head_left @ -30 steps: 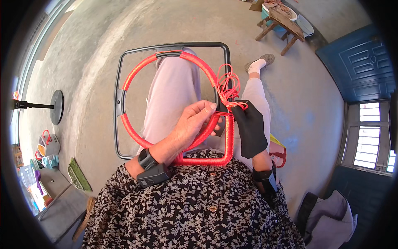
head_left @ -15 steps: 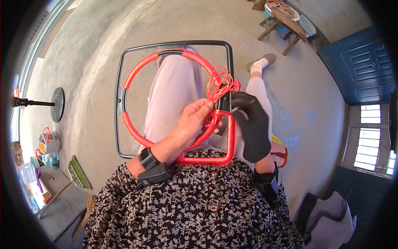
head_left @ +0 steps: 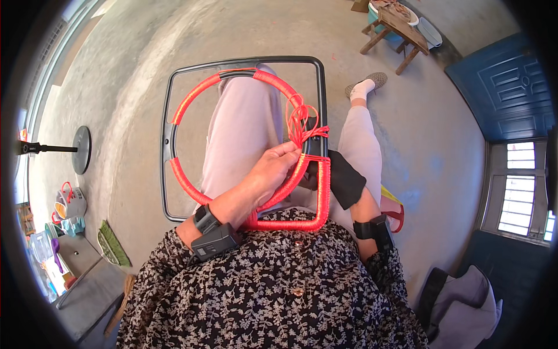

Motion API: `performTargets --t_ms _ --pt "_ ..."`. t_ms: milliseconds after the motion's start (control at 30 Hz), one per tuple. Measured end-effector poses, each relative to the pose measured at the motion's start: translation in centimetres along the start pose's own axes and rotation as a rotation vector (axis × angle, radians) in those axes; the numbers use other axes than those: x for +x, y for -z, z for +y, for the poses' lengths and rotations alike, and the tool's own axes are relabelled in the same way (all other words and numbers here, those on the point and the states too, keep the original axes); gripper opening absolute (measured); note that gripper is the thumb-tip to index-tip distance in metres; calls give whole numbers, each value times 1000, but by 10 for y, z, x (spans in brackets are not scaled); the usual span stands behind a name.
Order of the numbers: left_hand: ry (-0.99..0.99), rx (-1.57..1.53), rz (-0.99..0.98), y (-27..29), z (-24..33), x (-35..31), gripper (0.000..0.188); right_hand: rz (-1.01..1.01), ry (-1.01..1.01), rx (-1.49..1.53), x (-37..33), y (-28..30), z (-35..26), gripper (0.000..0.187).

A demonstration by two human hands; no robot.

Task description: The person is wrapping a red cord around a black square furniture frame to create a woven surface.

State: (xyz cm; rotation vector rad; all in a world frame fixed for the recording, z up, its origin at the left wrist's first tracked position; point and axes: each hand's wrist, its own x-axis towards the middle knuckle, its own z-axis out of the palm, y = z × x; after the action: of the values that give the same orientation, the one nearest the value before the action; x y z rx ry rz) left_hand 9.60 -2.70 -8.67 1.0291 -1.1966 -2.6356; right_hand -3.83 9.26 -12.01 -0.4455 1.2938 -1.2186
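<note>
1. Black frame [head_left: 247, 60] is lying over the person's lap, its red-wrapped lower bar [head_left: 285, 225] sitting by the patterned shirt [head_left: 296, 273].
2. Ring [head_left: 195, 96] inside it is showing red wrapping over most of its length, black at top and left.
3. Right bar [head_left: 324, 192] is carrying red wrapping low down, black above; strands [head_left: 315, 157] are bridging ring and bar.
4. Looped red cord bundle [head_left: 301, 131] is lying over the ring's right side.
5. Left hand [head_left: 273, 171], bare, is pinching the bundle's base between thumb and finger.
6. Right hand [head_left: 346, 181], black-gloved, is sitting at the right bar, fingers partly hidden behind it; can't tell if grasping.
7. Step, judged: cord is apparently being wound around ring and bar together, mid-wrap.
8. Next move is probably calling for passing the bundle through to the right hand, then pulling snug without snagging loops.
9. Farther out: wooden stool [head_left: 401, 29] and green broom head [head_left: 113, 241] are standing or lying on the concrete floor [head_left: 133, 174].
</note>
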Motion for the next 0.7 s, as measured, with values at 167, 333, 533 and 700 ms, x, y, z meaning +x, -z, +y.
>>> performTargets --t_ms 167,333,533,700 --pt "14 -82 -2 -4 0 -1 22 118 25 -107 3 8 1 19" --pt "-28 -96 -26 8 -7 2 22 406 627 -873 -42 53 -10 19" --pt "-60 -48 -144 2 1 -7 22 759 832 111 -114 79 -29 29" --pt "-92 -36 -137 7 -3 -6 22 120 851 946 -116 118 -9 32"
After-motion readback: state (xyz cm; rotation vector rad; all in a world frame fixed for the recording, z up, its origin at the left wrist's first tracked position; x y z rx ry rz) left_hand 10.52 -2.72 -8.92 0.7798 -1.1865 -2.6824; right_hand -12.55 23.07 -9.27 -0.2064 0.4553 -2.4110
